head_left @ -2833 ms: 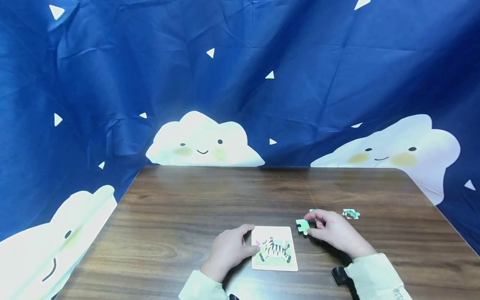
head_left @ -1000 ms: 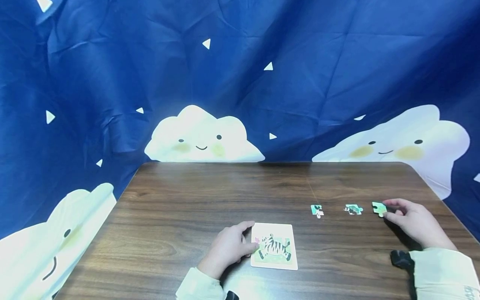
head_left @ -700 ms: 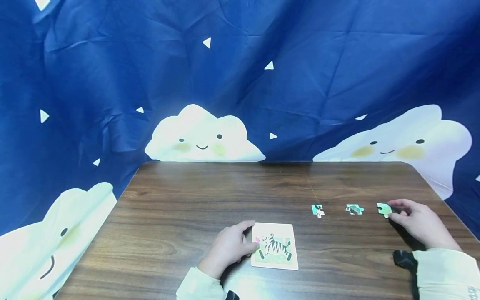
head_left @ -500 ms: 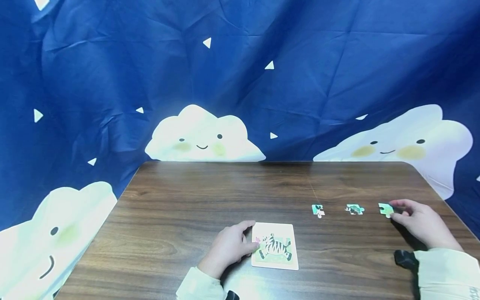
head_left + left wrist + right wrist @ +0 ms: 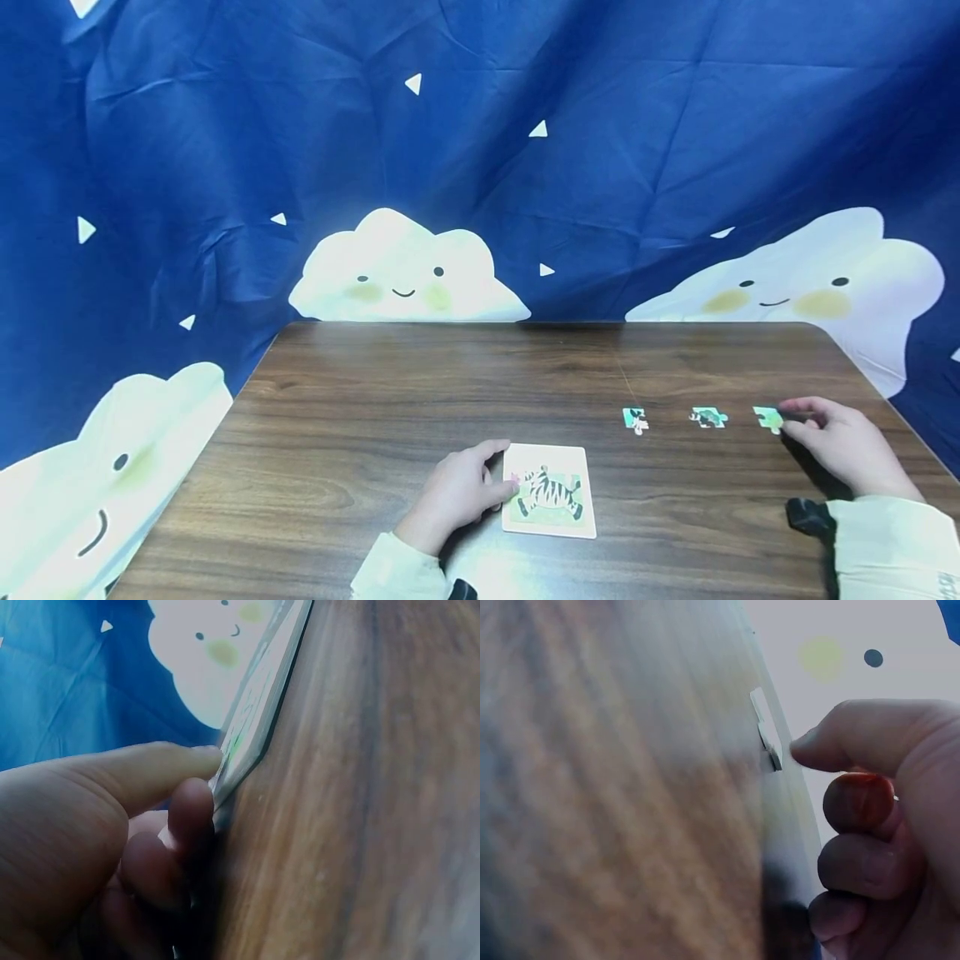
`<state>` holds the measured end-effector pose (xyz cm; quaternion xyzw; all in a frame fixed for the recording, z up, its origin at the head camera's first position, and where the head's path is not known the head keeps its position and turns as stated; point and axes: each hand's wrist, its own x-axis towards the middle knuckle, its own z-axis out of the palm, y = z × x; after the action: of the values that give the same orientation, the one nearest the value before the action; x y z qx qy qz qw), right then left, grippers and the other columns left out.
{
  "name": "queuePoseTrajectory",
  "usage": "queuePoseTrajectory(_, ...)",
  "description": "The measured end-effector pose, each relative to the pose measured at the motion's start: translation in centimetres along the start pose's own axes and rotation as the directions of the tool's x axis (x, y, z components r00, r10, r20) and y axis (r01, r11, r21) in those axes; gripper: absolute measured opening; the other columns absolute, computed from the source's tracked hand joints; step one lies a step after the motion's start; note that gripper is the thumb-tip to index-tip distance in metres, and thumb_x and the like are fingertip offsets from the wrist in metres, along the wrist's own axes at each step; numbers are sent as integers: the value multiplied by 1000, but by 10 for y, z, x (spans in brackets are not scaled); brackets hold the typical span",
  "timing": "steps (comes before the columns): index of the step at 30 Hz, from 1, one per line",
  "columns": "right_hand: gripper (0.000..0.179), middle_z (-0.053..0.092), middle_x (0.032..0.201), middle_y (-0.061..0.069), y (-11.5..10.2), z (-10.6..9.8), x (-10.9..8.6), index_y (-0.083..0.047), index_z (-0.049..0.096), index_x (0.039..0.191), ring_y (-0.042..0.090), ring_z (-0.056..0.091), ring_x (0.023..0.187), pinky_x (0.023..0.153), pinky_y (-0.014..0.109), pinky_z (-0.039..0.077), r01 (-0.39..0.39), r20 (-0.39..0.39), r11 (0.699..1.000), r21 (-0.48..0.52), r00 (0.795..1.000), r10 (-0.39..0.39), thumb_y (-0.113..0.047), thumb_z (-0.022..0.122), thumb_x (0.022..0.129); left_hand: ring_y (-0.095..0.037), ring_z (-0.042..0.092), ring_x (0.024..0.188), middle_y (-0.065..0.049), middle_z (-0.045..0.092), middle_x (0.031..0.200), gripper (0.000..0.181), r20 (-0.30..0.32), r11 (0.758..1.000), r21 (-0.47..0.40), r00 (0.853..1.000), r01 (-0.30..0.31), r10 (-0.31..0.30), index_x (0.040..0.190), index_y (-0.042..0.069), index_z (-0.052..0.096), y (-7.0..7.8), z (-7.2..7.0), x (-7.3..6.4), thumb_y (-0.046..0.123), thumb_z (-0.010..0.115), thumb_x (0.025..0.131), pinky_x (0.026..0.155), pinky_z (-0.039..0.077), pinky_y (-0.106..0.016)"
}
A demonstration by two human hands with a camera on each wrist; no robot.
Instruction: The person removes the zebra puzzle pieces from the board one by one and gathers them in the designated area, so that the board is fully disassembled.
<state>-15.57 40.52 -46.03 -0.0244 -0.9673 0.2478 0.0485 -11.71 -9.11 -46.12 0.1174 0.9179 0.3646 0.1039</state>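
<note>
A square zebra puzzle board [image 5: 551,530] with a pale border lies on the table in the head view. My left hand [image 5: 453,497] holds its left edge, thumb on the face and the other fingers curled by the side. At the right, a green jigsaw piece [image 5: 767,418] lies on the wood. My right hand [image 5: 847,446] is at that piece's right edge, thumb and index finger close beside it. In the right wrist view, the thumb [image 5: 855,735] shows a small gap from a thin piece [image 5: 769,735] lying flat. The right index finger is hidden there.
Two more jigsaw pieces lie in a row left of the green one: a teal and white piece [image 5: 635,420] and a dark green patterned piece [image 5: 708,417]. The brown wooden table [image 5: 420,375] ends at a blue curtain [image 5: 337,125] printed with clouds.
My right hand has carried the green piece from near the board to the right end of the row, where it now lies. The left hand has stayed at the board.
</note>
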Motion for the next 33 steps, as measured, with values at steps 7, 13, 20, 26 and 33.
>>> queuePoseTrajectory(7, 36, 68, 89, 12, -7, 1, -1, 3, 66, 118, 3, 49, 71, 61, 27, 35, -1, -17, 998, 63, 1000, 2, -26, 63, 97, -4, 51, 46, 11, 55, 59, 77, 99, 999, -36, 994, -39, 43, 145, 11, 54, -1, -8, -2, 39, 82, 79, 55, 45, -25)
queuePoseTrajectory(13, 40, 69, 99, 16, -27, 3, -2, 1, 65, 121, 0, 50, 74, 63, 27, 36, -5, -14, 990, 141, 1000, 7, -32, 64, 98, -2, 50, 56, 13, 57, 64, 85, 148, 995, 11, 985, -96, 94, 145, 8, 52, 0, -13, -3, 31, 88, 71, 62, 44, -23)
queuePoseTrajectory(20, 34, 68, 91, 9, -59, 3, -3, 0, 65, 121, 4, 51, 72, 63, 24, 39, 72, -5, 986, 148, 997, -72, -26, 64, 98, -1, 48, 55, 15, 55, 62, 84, 135, 994, 56, 987, -93, 85, 144, 7, 53, 3, -11, -4, 32, 88, 71, 62, 43, -23)
queuePoseTrajectory(26, 29, 54, 74, 0, -87, 10, -5, 0, 66, 118, 8, 46, 63, 58, 27, 36, 139, 0, 976, 166, 990, -141, -19, 66, 96, -1, 48, 54, 16, 55, 61, 84, 122, 991, 96, 989, -90, 78, 144, 8, 53, 5, -9, -5, 35, 86, 72, 61, 42, -23)
queuePoseTrajectory(33, 25, 51, 70, -2, -118, 24, -7, -5, 68, 116, 10, 47, 60, 60, 28, 38, 173, 40, 972, 162, 983, -182, -19, 66, 96, 0, 48, 53, 18, 54, 61, 84, 112, 984, 148, 990, -99, 83, 145, 10, 52, 7, -9, -6, 39, 84, 73, 58, 41, -23)
